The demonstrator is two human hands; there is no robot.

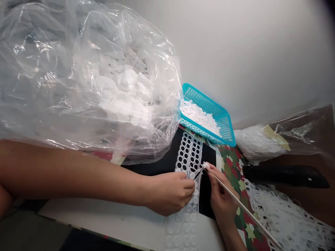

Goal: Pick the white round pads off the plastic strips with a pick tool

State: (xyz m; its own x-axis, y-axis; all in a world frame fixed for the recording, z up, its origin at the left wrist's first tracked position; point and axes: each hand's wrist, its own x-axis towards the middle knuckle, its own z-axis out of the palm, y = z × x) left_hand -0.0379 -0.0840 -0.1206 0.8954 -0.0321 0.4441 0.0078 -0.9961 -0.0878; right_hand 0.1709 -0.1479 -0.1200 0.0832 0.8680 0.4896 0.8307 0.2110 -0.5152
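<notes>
A long white strip (187, 157) of round pads lies on a black surface; its far half shows empty holes, its near half still holds white discs. My left hand (170, 191) is closed in a fist, pressing on the strip at its middle. My right hand (221, 198) pinches a thin white stick (243, 207) whose tip meets the strip right beside my left fingers.
A big clear plastic bag (86, 76) of white pieces fills the left. A turquoise basket (225, 120) with white discs stands behind the strip. Another bag (261, 143) of discs lies at right, with a heap of emptied white mesh (285, 216) near it.
</notes>
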